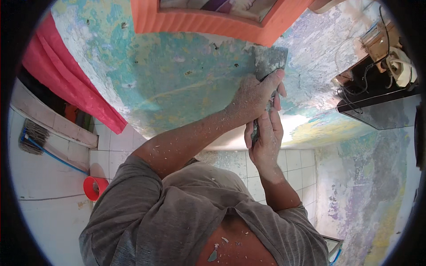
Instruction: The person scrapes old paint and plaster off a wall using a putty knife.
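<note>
Gripping the scraper [270, 61] two-handed, with left hand [258, 96] nearer the blade [274, 55] and right hand [268, 141] lower on the handle [254, 132]. Sitting just below the orange frame's [199, 23] bottom-right corner, stretched lengthwise down from it. Pretty tight at that edge, roomier along the wall [173, 64] below-left of the frame.
</note>
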`<move>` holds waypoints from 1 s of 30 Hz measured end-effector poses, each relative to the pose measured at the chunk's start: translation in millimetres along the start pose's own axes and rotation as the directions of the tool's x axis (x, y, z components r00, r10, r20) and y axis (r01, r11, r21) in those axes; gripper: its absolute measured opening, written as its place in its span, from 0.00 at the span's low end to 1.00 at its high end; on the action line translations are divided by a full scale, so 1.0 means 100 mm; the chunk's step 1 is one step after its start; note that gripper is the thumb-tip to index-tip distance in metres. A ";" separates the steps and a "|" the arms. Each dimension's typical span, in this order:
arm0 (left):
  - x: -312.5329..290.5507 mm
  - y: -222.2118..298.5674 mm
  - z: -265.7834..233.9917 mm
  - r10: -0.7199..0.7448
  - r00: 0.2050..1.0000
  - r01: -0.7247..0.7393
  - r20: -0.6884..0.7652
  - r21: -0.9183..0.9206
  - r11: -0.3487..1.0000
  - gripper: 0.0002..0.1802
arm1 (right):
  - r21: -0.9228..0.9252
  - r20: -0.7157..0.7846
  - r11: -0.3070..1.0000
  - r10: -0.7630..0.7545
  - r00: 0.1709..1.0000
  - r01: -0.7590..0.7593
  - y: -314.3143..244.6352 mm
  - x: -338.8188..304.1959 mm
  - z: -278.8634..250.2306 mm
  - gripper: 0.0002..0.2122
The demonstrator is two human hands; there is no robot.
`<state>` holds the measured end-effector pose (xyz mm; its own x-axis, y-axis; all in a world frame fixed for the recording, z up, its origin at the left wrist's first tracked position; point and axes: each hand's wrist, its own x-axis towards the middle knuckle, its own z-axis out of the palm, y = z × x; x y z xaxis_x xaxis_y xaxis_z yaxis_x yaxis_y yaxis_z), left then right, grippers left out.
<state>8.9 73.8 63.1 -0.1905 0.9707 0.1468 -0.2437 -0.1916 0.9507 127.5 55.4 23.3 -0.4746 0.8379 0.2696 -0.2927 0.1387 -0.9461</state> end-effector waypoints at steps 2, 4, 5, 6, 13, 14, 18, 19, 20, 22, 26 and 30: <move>-0.02 -0.03 0.04 0.039 0.999 -0.039 -0.002 0.004 0.999 0.28 | 0.031 0.007 0.999 -0.024 1.000 0.024 0.04 -0.06 -0.05 0.16; 0.01 -0.10 0.04 0.051 0.999 -0.051 -0.013 -0.006 0.999 0.28 | 0.030 0.009 0.999 -0.018 1.000 0.017 0.01 -0.07 -0.03 0.16; 0.02 -0.12 0.04 0.060 0.998 -0.060 -0.018 -0.017 0.998 0.28 | 0.027 0.004 1.000 -0.011 1.000 0.011 0.00 -0.06 -0.03 0.15; 0.01 -0.11 0.05 0.056 0.998 -0.057 -0.019 -0.019 0.998 0.28 | 0.026 0.003 1.000 -0.007 1.000 0.007 0.01 -0.05 -0.04 0.15; 0.06 -0.09 0.04 0.043 0.999 -0.044 0.017 0.003 0.999 0.28 | -0.012 0.003 1.000 -0.012 1.000 0.012 0.10 0.01 -0.14 0.17; 0.07 -0.06 0.04 0.027 1.000 -0.027 0.000 0.004 1.000 0.28 | -0.064 0.035 0.998 0.003 0.999 0.000 0.10 0.05 -0.15 0.17; 0.04 -0.15 0.04 0.071 0.998 -0.071 0.005 0.043 0.997 0.28 | -0.090 0.028 0.995 -0.034 0.999 0.036 0.12 0.02 -0.17 0.16; 0.04 -0.25 0.04 0.077 0.997 -0.076 -0.010 0.029 0.997 0.28 | -0.049 0.038 0.999 -0.016 0.999 0.018 0.14 -0.04 -0.19 0.16; 0.05 -0.33 0.03 0.082 0.996 -0.082 -0.025 0.015 0.997 0.29 | -0.008 0.050 1.000 0.002 0.999 -0.002 0.16 -0.06 -0.19 0.16; 0.05 -0.18 0.03 0.072 0.997 -0.071 -0.017 0.041 0.997 0.29 | -0.028 0.071 0.999 -0.022 0.997 0.024 0.21 0.02 -0.20 0.16; 0.03 -0.27 0.03 0.119 0.993 -0.119 0.007 0.018 0.993 0.31 | 0.003 0.005 1.000 0.028 1.000 -0.028 0.22 -0.03 -0.20 0.15; 0.08 -0.13 0.01 0.082 0.996 -0.080 -0.029 0.072 0.994 0.31 | -0.044 0.078 0.999 -0.010 0.997 0.014 0.21 0.09 -0.20 0.15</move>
<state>11.8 84.7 52.2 -0.2376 0.9469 0.2166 -0.1581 -0.2577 0.9532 133.8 76.7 2.3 -0.5351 0.7925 0.2926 -0.2622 0.1735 -0.9493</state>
